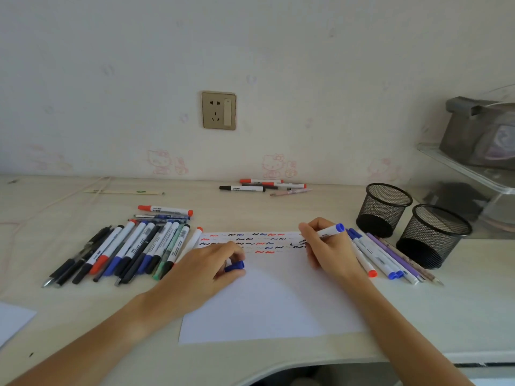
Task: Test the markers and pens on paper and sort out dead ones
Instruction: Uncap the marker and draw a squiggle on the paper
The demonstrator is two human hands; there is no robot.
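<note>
Two bare forearms nearest, reaching over desk (pixel 278 355). Left pile (pixel 122 249): roughly fifteen pens and markers, exact count unclear. Left hand (pixel 206 268) curled round blue cap (pixel 235 266), resting on paper (pixel 264 302). Paper: three full rows of squiggles plus short fourth. Right hand (pixel 324 246) grips blue marker (pixel 330 230), tip on paper. Right group (pixel 390 257): about six pens. Two mesh cups (pixel 383 208). Back group (pixel 264 186): about five.
</note>
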